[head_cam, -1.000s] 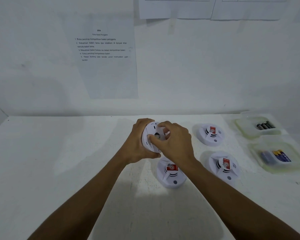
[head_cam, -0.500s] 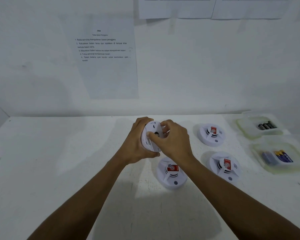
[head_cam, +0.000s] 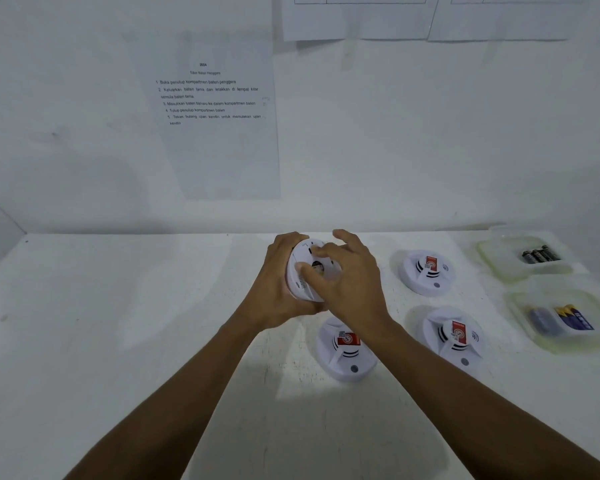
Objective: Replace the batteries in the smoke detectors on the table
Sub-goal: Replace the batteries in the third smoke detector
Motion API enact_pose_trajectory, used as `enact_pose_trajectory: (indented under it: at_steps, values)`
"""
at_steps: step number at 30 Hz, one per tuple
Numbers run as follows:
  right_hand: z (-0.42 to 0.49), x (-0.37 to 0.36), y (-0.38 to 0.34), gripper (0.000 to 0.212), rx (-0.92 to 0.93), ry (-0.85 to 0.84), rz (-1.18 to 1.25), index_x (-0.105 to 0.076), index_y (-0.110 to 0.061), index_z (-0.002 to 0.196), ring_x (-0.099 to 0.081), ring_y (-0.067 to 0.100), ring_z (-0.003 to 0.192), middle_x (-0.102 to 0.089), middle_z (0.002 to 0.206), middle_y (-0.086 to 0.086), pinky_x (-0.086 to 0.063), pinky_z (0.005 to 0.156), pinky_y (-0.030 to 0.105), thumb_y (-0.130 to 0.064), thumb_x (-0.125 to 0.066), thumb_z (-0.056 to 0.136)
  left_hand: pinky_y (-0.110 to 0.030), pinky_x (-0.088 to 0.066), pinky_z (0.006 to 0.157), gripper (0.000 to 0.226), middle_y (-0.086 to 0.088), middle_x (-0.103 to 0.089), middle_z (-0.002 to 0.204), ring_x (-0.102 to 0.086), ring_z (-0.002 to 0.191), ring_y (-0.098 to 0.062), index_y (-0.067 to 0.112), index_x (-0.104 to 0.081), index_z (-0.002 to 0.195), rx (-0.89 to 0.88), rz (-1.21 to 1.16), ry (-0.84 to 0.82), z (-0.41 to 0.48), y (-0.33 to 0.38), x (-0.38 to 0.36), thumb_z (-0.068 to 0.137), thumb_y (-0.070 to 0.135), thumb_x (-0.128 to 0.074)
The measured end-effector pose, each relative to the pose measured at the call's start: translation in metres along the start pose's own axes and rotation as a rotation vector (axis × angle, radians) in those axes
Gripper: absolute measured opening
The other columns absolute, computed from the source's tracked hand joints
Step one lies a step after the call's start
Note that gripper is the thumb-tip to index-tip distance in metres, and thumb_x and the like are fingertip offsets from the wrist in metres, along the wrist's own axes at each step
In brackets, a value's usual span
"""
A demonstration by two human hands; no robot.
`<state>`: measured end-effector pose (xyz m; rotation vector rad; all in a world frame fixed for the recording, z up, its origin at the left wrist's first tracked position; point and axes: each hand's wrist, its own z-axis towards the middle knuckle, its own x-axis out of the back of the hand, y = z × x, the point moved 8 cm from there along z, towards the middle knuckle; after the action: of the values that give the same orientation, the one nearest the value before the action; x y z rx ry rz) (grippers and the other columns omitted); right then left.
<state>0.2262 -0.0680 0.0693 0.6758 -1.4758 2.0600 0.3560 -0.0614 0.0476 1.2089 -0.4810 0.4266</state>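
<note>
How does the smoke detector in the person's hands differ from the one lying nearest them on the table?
The held detector is lifted and tilted on edge, back towards the camera; the near detector lies flat on the table, face up. The left hand grips the held detector, the right hand touches its back; no hand holds the near detector. Both are round and white.

Bare from fingertips to the frame's lower edge: a slim left forearm (head_cam: 174, 393) and right forearm (head_cam: 482, 393), uncovered skin throughout, ending in a bare left hand (head_cam: 274, 292) and right hand (head_cam: 355, 292).
</note>
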Motion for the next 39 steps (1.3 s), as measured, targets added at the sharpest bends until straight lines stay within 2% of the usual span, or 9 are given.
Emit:
enact_pose_trajectory:
  at_steps: [3,6,9,12,18,25,29,36,39]
  values:
    - [0.000,0.000,0.001,0.042,-0.019,0.013,0.032,-0.070,-0.017,0.113,-0.061,0.018,0.111,-0.067,0.123,0.002,-0.045,0.104,0.035,-0.043,-0.076,0.080,-0.018,-0.035,0.105,0.102,0.009,-0.038,0.142,-0.039,0.130,-0.008,0.034,-0.031,0.138,-0.005,0.026,-0.007,-0.001,-0.002,-0.001,0.055,0.028,-0.091]
    - [0.000,0.001,0.001,0.039,-0.037,0.021,0.023,-0.069,-0.019,0.107,-0.062,0.013,0.099,-0.070,0.112,-0.002,-0.046,0.090,0.025,-0.044,-0.076,0.079,-0.024,-0.037,0.107,0.103,0.008,-0.037,0.144,-0.039,0.132,-0.011,0.034,-0.030,0.139,0.000,0.033,-0.019,-0.002,-0.002,-0.003,0.056,0.028,-0.090]
    - [0.000,0.003,0.001,0.038,-0.056,0.040,-0.023,-0.063,-0.019,0.101,-0.055,0.008,0.087,-0.067,0.100,-0.006,-0.042,0.076,0.020,-0.046,-0.074,0.077,-0.028,-0.038,0.108,0.102,0.008,-0.038,0.144,-0.039,0.132,-0.011,0.034,-0.030,0.139,0.002,0.027,-0.019,-0.002,-0.001,-0.005,0.056,0.026,-0.090]
    - [-0.001,0.002,0.003,0.043,-0.089,0.043,-0.056,-0.056,-0.018,0.101,-0.055,0.010,0.082,-0.058,0.092,-0.010,-0.044,0.069,0.022,-0.049,-0.073,0.076,-0.028,-0.039,0.108,0.102,0.009,-0.038,0.143,-0.040,0.131,-0.011,0.034,-0.031,0.139,0.003,0.028,-0.014,-0.003,0.000,-0.007,0.056,0.027,-0.090]
    - [0.003,0.003,0.008,0.052,-0.085,0.039,-0.045,-0.058,-0.019,0.109,-0.053,0.007,0.089,-0.058,0.097,-0.012,-0.043,0.078,0.021,-0.058,-0.070,0.077,-0.026,-0.039,0.107,0.101,0.009,-0.039,0.142,-0.041,0.130,-0.009,0.034,-0.031,0.139,-0.008,0.026,-0.007,-0.005,0.003,-0.007,0.056,0.034,-0.090]
    - [0.003,0.000,0.017,0.051,-0.148,0.043,-0.039,-0.059,-0.016,0.098,-0.056,0.009,0.080,-0.059,0.088,-0.009,-0.044,0.072,0.022,-0.060,-0.070,0.074,-0.025,-0.038,0.107,0.100,0.007,-0.039,0.142,-0.040,0.130,-0.010,0.032,-0.031,0.137,-0.018,0.064,-0.021,-0.005,0.004,-0.009,0.056,0.039,-0.089]
    - [0.004,-0.003,0.020,0.050,-0.175,0.024,-0.083,-0.054,-0.016,0.093,-0.053,0.010,0.078,-0.056,0.085,-0.007,-0.038,0.069,0.021,-0.062,-0.067,0.076,-0.023,-0.038,0.106,0.101,0.009,-0.038,0.141,-0.039,0.129,-0.008,0.033,-0.031,0.137,-0.012,0.057,-0.029,-0.007,-0.001,-0.011,0.055,0.036,-0.090]
    - [0.007,-0.003,0.021,0.047,-0.175,-0.007,-0.086,-0.049,-0.021,0.094,-0.053,0.010,0.080,-0.053,0.086,-0.009,-0.038,0.074,0.021,-0.062,-0.065,0.078,-0.024,-0.040,0.105,0.102,0.012,-0.040,0.139,-0.041,0.127,-0.007,0.034,-0.033,0.136,-0.019,0.082,-0.032,-0.003,-0.004,-0.011,0.052,0.039,-0.091]
    - [0.008,-0.001,0.021,0.044,-0.198,-0.016,-0.084,-0.048,-0.023,0.092,-0.052,0.009,0.075,-0.051,0.082,-0.011,-0.038,0.071,0.020,-0.060,-0.067,0.078,-0.023,-0.039,0.105,0.100,0.011,-0.041,0.138,-0.042,0.127,-0.007,0.035,-0.034,0.135,-0.034,0.081,-0.031,-0.001,-0.003,-0.010,0.053,0.035,-0.091]
